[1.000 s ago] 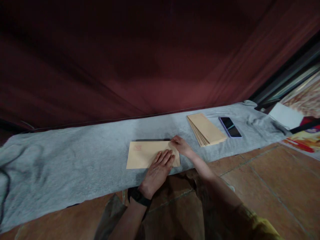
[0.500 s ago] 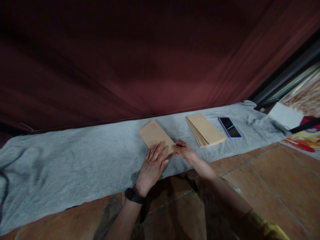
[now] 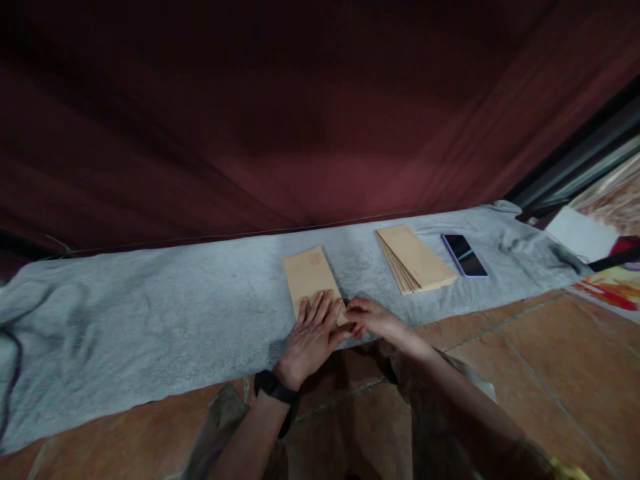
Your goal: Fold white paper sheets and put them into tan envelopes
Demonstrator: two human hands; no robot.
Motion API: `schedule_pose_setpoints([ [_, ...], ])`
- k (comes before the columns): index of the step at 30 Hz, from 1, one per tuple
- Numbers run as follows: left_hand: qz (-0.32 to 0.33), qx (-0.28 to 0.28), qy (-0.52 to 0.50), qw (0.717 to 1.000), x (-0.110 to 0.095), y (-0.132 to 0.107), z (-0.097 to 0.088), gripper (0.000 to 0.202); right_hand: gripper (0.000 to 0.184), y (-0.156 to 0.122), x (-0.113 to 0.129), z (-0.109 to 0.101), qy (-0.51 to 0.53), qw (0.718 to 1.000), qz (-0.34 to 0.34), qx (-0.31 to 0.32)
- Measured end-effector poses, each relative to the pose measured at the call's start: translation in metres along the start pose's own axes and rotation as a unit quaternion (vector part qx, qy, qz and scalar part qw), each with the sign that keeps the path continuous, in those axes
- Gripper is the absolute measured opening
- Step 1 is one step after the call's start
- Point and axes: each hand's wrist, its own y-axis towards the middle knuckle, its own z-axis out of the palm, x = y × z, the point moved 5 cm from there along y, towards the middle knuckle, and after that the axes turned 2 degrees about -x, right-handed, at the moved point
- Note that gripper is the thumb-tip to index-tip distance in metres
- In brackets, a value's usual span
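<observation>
A tan envelope (image 3: 309,275) with a small red mark near its far end lies lengthwise on the grey cloth (image 3: 150,313). My left hand (image 3: 313,333) rests flat on the envelope's near end with its fingers stretched out. My right hand (image 3: 371,317) sits just right of it, fingertips curled at the envelope's near right corner. Whether those fingers pinch the corner is hidden. A black watch circles my left wrist.
A fanned stack of tan envelopes (image 3: 413,258) lies to the right on the cloth, with a dark phone (image 3: 465,255) beside it. A dark red curtain (image 3: 300,113) hangs behind. Tiled floor (image 3: 550,360) runs along the near side; papers (image 3: 580,233) sit at far right.
The envelope has been turned from lying crosswise to lying lengthwise, pointing away from me. Both hands have drawn back to its near end.
</observation>
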Motion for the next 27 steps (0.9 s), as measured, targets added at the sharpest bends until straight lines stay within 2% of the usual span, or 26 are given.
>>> schedule_pose_setpoints([
  [6,-0.008,-0.010,0.014,1.000,0.002,0.009,-0.002,0.064,0.018,0.008,0.007,0.001,0.025,0.998,-0.042,-0.050],
  [9,-0.018,-0.011,0.020,1.000,0.003,0.013,0.000,0.064,0.014,0.011,0.007,0.001,0.019,0.997,-0.036,-0.070],
  [13,-0.020,-0.010,0.022,1.000,0.000,0.013,0.003,0.067,0.012,0.012,0.004,-0.002,0.001,0.997,-0.029,-0.066],
  [21,-0.011,-0.033,0.008,0.999,-0.007,0.011,0.007,0.064,0.026,0.011,0.005,-0.015,-0.028,0.999,-0.016,-0.032],
  [27,-0.022,-0.025,0.010,0.999,-0.003,0.009,0.008,0.064,0.018,0.010,0.004,-0.017,-0.086,0.995,-0.025,-0.045],
])
